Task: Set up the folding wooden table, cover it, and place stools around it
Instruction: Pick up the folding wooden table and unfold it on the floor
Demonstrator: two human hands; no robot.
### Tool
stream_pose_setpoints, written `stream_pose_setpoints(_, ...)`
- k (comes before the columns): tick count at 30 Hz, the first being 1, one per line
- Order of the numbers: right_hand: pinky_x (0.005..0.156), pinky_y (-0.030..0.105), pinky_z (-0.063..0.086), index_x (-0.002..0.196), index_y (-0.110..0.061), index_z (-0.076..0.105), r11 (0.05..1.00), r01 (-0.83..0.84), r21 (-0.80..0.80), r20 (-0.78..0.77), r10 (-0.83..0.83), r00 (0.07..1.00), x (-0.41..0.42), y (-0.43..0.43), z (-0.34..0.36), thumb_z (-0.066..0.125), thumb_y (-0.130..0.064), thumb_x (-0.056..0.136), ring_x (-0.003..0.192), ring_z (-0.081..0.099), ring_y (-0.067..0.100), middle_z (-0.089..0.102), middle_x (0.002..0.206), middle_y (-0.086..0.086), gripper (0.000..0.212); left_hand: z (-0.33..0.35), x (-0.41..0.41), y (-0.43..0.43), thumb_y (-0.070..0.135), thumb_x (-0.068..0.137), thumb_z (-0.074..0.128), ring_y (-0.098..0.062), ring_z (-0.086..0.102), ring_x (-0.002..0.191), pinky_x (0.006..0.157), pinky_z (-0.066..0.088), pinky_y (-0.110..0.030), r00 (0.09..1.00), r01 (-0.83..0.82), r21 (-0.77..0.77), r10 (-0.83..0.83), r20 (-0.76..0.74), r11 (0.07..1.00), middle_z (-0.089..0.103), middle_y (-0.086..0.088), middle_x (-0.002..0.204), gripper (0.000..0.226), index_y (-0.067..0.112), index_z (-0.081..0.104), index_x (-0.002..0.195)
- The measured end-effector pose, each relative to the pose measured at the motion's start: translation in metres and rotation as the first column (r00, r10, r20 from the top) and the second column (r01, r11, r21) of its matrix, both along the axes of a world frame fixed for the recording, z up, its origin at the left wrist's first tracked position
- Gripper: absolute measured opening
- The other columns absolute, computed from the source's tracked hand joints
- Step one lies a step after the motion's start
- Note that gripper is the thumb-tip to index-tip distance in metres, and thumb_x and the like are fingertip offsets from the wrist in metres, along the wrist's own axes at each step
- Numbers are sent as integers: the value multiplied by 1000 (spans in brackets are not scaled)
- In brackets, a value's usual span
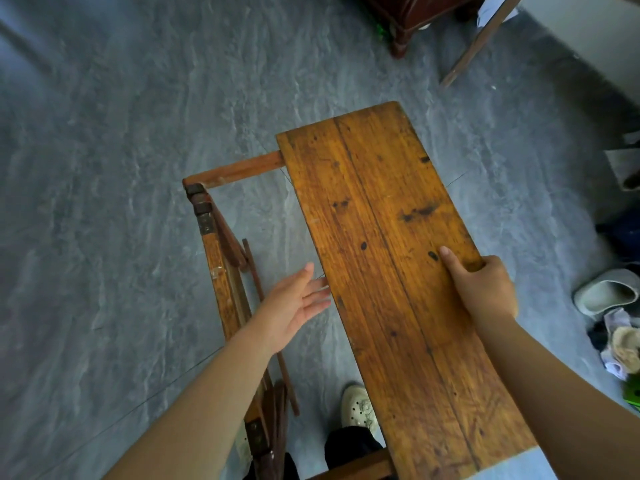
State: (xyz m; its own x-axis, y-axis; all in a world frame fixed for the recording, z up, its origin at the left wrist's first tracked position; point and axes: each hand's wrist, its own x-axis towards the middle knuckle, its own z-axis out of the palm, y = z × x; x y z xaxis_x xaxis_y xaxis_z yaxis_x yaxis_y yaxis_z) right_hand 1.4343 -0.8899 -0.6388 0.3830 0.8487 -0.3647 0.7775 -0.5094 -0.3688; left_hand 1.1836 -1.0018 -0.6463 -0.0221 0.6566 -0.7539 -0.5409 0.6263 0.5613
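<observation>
Worn plank tabletop (391, 258) — right hand (481, 289) grips its edge.

Tabletop plank (391, 258) right of folded frame (221, 271); slippers (606, 292) far right.

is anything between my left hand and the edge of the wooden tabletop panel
Nothing visible. The left hand, open, has its fingertips right at the left edge of the wooden tabletop panel. The thin wooden slat and folding frame lie on its wrist side, away from that edge. The right hand grips the opposite edge.
</observation>
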Motion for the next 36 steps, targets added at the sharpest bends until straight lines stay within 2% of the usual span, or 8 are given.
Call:
stream_pose_setpoints(9, 84, 41, 46, 131, -11, 45, 995, -98, -10, -114, 96, 989, 10, -7, 4, 54, -66, 78, 109, 53, 30, 56, 120, 8, 77, -6, 15, 35, 9, 95, 52, -24, 66, 100, 84, 55, -38, 996, -4, -12, 3, -93, 1000, 67, -11, 112, 17, 14, 60, 109)
stream_pose_setpoints(12, 101, 42, 36, 131, -9, 47, 888, -371, 270, 99, 358, 928, 8, -19, 14, 56, -56, 84, 120, 43, 29, 48, 128, 12, 67, -8, 14, 33, 8, 95, 52, -23, 66, 99, 83, 55, -37, 996, -25, -11, 24, -84, 1000, 68, -9, 109, 18, 15, 61, 109)
stream_pose_setpoints(14, 102, 38, 34, 124, -9, 54, 516, -744, 424, 262, 716, 647, -3, -34, 26, 53, -45, 92, 118, 47, 29, 53, 124, 10, 48, -10, 13, 32, 8, 94, 53, -23, 67, 98, 83, 55, -37, 997, -39, -12, 39, -74, 999, 69, -9, 109, 17, 17, 61, 107)
stream_pose_setpoints(17, 107, 37, 35, 112, -19, 62, -198, -947, 252, 262, 956, -130, -34, -65, 30, 46, -40, 95, 118, 52, 20, 60, 119, -1, 31, -12, 10, 31, 7, 94, 53, -21, 67, 93, 81, 55, -36, 996, -36, -7, 35, -82, 999, 69, -9, 107, 17, 18, 61, 104)
stream_pose_setpoints(21, 110, 40, 27, 93, -19, 71, -604, -794, -62, 177, 777, -605, -85, -92, 13, 45, -46, 94, 102, 58, 20, 68, 96, -2, 37, -8, 10, 32, 6, 94, 53, -19, 66, 88, 75, 56, -31, 998, -23, 22, 24, -64, 999, 69, -7, 103, 18, 16, 60, 107)
stream_pose_setpoints(26, 100, 41, 33, 76, -12, 64, -648, -631, -426, -35, 709, -704, -119, -82, 18, 28, -52, 98, 76, 55, 24, 63, 75, 3, 58, -6, 9, 33, 6, 94, 54, -19, 66, 89, 77, 56, -31, 999, -22, 39, 23, -31, 999, 68, -7, 102, 16, 20, 60, 100)
stream_pose_setpoints(32, 103, 38, 25, 115, -11, 60, -749, -385, -540, -106, 513, -852, -124, -80, 21, 39, -76, 80, 108, 51, 25, 63, 113, 4, 76, -11, 8, 29, 10, 94, 54, -20, 67, 93, 79, 55, -30, 997, -12, 52, 16, -74, 999, 68, -10, 108, 17, 15, 59, 110)
stream_pose_setpoints(36, 102, 37, 25, 116, -11, 59, -749, -389, -536, -117, 523, -844, -128, -83, 19, 42, -77, 78, 109, 51, 26, 63, 115, 5, 78, -8, 4, 25, 15, 96, 52, -20, 64, 99, 80, 53, -25, 989, 62, 65, -53, -137, 996, 65, -9, 115, 22, 12, 58, 117)
